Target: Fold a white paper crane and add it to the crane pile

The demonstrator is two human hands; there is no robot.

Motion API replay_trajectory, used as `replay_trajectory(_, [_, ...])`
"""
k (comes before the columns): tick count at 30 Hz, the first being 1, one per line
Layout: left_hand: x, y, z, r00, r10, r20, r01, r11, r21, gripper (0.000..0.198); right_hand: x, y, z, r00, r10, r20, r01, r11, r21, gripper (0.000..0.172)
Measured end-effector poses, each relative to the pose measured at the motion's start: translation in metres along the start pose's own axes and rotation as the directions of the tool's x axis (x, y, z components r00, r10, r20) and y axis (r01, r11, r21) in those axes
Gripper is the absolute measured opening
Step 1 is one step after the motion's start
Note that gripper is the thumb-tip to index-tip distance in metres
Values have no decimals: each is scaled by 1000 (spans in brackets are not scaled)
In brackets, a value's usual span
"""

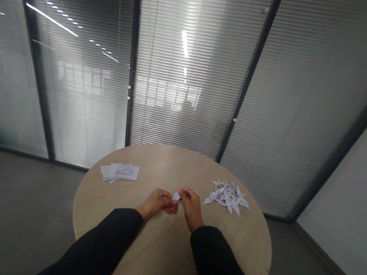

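Both of my hands meet over the middle of a round wooden table [158, 250]. Between them is a small folded piece of white paper [176, 196]. My left hand [159, 202] pinches it from the left, fingers closed. My right hand [190, 206] pinches it from the right, fingers closed too. Black sleeves cover both forearms. A pile of several folded white paper shapes [228, 196] lies to the right of my right hand. A small stack of flat white sheets [119, 172] lies to the far left.
The table stands on a grey floor in front of glass walls with shut blinds and dark frames [241, 100]. A white wall [361, 203] runs along the right side.
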State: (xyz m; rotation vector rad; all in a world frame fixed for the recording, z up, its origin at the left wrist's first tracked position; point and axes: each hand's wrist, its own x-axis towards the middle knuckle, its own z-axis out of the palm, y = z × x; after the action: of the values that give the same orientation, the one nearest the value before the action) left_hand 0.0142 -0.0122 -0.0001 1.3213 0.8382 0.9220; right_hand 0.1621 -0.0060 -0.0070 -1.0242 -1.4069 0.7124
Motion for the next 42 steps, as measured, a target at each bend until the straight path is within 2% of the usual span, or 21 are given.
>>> replay_trajectory(7, [3,1,0,997,67,-28,-68,997,-31,47,0,5,-1,997,69,-46,-61,987,147,26])
replay_trajectory(13, [1,5,2,994,104,-24,-104,994,-28,43,1,11,0,999,51,-4,-51,997,57,26])
replay_trajectory(29, [-4,12,4,989,144,22,-144,989,18,46,0,6,-1,998,58,6,-58,998,18,28])
replay_trajectory(42, [-2,9,2,987,159,17,-159,987,-13,50,1,12,2,996,75,49,-79,993,89,30])
